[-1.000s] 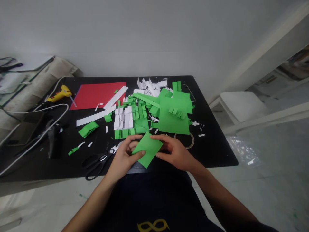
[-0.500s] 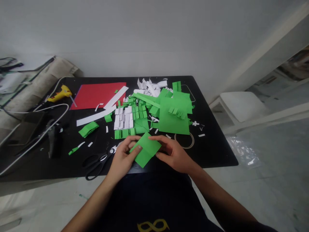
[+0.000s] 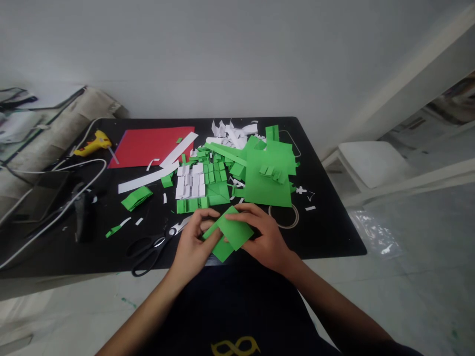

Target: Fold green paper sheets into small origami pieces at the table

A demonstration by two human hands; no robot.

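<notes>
Green paper piece (image 3: pixel 232 232) between left hand (image 3: pixel 193 244) and right hand (image 3: pixel 265 237), pinched by both.

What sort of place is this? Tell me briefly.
Probably a home craft corner: a low black table strewn with cut green paper, scissors and a yellow glue gun, against a bare wall.

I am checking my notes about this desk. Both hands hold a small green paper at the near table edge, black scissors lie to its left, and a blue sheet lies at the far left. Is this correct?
Not quite: the head view shows the sheet is red, not blue. The rest stands: the left hand and right hand hold the green paper, and the scissors lie to its left.
</notes>
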